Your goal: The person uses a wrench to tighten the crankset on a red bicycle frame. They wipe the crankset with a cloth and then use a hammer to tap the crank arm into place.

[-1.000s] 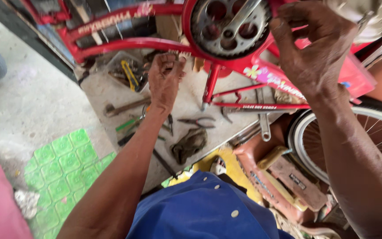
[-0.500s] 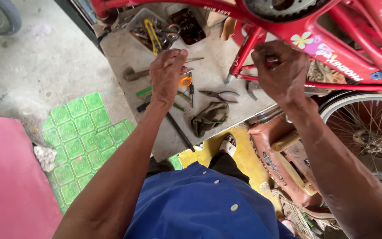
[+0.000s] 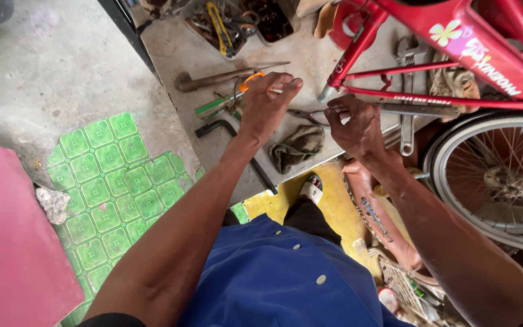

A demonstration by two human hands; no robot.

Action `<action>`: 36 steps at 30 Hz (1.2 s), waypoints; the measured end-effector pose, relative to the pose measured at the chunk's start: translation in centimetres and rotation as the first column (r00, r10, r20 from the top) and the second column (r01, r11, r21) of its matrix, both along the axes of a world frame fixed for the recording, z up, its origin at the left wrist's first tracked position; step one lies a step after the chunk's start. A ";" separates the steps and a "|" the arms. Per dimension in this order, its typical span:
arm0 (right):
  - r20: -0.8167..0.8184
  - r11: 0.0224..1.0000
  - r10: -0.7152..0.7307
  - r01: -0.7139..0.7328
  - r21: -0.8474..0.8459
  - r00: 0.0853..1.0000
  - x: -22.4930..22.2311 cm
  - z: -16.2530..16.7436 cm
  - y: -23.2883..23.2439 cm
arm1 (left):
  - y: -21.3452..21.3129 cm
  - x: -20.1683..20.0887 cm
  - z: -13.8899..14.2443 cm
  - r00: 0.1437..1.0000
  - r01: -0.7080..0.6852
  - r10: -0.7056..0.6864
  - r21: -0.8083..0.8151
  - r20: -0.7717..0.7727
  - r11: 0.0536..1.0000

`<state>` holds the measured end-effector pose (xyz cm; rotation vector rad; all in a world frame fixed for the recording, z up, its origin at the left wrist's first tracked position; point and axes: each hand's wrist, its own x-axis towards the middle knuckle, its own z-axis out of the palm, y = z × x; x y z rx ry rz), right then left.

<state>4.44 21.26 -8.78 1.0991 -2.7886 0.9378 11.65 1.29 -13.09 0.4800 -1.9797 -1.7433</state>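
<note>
Left hand (image 3: 267, 106) pinches orange-handled tool (image 3: 246, 85); right hand (image 3: 352, 124) closed on pliers (image 3: 310, 115). We'd lift clear of frame (image 3: 394, 36).

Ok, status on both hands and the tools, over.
Left hand above orange-handled tool, contact unclear. Right hand pinching something small beside pliers. Rag lies below.
</note>
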 end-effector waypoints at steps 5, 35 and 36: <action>0.115 0.999 -0.048 0.047 0.010 0.992 1.5 -3.2 0.8 | 0.7 0.6 -3.3 0.995 0.091 -0.088 0.055 -0.051 0.994; 0.106 0.920 0.378 -0.361 -0.153 0.920 -7.4 -8.4 4.0 | 12.9 6.0 -10.0 0.883 -0.447 0.470 -0.301 0.003 0.842; 0.196 0.897 0.416 -0.365 -0.248 0.888 -7.2 -7.3 3.4 | 12.5 5.9 -8.9 0.888 -0.436 0.460 -0.290 0.014 0.852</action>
